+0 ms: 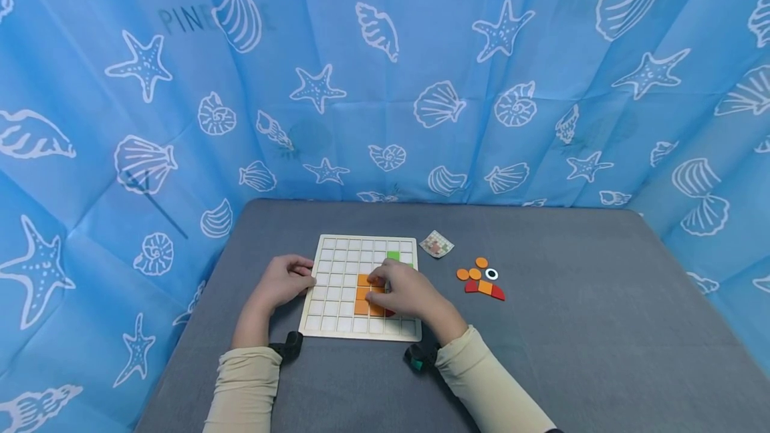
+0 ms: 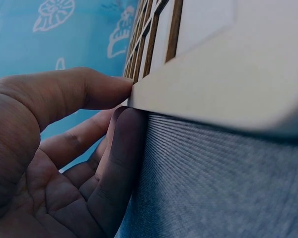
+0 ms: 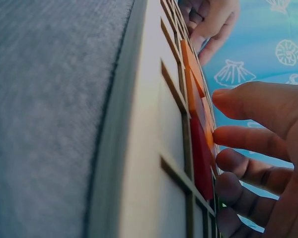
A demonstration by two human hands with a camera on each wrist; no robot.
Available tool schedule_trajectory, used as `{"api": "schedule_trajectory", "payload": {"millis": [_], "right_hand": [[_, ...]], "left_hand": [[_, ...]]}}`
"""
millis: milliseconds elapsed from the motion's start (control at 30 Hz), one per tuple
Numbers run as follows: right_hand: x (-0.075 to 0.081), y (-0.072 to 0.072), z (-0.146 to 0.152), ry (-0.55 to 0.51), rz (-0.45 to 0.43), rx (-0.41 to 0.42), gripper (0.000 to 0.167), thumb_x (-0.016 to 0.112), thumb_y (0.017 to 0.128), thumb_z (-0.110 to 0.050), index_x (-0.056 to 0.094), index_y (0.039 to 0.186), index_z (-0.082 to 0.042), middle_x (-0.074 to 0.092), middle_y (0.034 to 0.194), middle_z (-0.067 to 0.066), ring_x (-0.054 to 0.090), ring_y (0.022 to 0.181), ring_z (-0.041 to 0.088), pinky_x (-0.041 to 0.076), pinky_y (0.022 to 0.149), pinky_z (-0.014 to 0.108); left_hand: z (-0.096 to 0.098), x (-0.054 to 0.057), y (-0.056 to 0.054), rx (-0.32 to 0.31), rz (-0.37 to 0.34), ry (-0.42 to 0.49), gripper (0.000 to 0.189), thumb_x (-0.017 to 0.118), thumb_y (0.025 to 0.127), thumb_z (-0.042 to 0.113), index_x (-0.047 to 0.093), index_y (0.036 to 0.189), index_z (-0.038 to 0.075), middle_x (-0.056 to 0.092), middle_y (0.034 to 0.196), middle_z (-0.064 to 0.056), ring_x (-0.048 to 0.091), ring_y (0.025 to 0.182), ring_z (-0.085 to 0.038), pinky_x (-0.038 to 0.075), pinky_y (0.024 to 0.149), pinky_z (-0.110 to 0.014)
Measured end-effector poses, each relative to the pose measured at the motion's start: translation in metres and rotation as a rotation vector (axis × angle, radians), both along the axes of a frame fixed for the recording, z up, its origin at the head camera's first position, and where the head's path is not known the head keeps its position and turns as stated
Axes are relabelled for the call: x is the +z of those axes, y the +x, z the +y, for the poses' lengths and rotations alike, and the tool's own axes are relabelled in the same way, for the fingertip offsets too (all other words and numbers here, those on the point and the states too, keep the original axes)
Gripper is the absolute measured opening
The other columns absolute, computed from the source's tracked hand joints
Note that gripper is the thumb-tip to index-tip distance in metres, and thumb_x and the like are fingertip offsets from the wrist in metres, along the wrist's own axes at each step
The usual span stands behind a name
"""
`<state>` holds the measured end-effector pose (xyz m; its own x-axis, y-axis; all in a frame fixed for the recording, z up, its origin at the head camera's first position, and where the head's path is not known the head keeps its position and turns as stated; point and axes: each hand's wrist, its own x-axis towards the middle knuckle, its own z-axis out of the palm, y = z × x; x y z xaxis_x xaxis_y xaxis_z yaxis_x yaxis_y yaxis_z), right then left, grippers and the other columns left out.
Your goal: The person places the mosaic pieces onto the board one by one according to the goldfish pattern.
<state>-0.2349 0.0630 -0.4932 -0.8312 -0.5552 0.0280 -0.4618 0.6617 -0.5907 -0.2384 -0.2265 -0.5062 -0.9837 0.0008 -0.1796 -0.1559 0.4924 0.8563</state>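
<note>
A pale wooden grid board (image 1: 309,326) lies on the grey table, with white squares in its cells. My left hand (image 1: 283,282) is at its left edge, thumb on the rim and a finger against the edge from below, as the left wrist view shows. Several orange square tiles (image 1: 361,307) sit in the middle cells, beside a red tile (image 3: 201,158). Over these tiles hovers my right hand (image 1: 412,291), fingers spread and loosely bent, fingertips right at the orange tiles and no piece visible between them. A green tile (image 1: 393,255) lies farther back on the board, another partly hidden behind the hand.
Right of the board lie loose pieces: orange discs (image 1: 481,262), a white ring-shaped piece (image 1: 491,274), an orange square (image 1: 484,286) and red curved-edge pieces (image 1: 498,293). A small pattern card (image 1: 436,244) rests by the board's back right corner. A blue curtain (image 1: 385,119) hangs behind the table.
</note>
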Motion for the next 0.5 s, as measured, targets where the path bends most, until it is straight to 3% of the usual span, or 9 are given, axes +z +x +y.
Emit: {"api": "schedule_trajectory", "payload": {"millis": [233,500], "right_hand": [[0.011,0.002,0.012,-0.047,-0.025,-0.008,0.026,0.079,0.097,-0.027,0.079,0.117,-0.01,0.068,0.103,0.004,0.059,0.084,0.014,0.053,0.073,0.031],[0.022,0.003,0.061,-0.09,-0.003,-0.093,0.026,0.078,0.098,-0.024,0.078,0.118,-0.008,0.069,0.1,0.004,0.056,0.069,0.011,0.049,0.063,0.028]], "left_hand": [[0.0,-0.001,0.0,0.002,-0.009,-0.001,0.037,0.075,0.093,0.004,0.07,0.129,-0.004,0.069,0.106,-0.016,0.069,0.082,-0.02,0.063,0.073,-0.035],[0.0,0.0,0.001,-0.004,-0.002,0.002,0.037,0.073,0.094,0.004,0.069,0.13,-0.004,0.069,0.107,-0.017,0.069,0.083,-0.02,0.062,0.073,-0.035]]}}
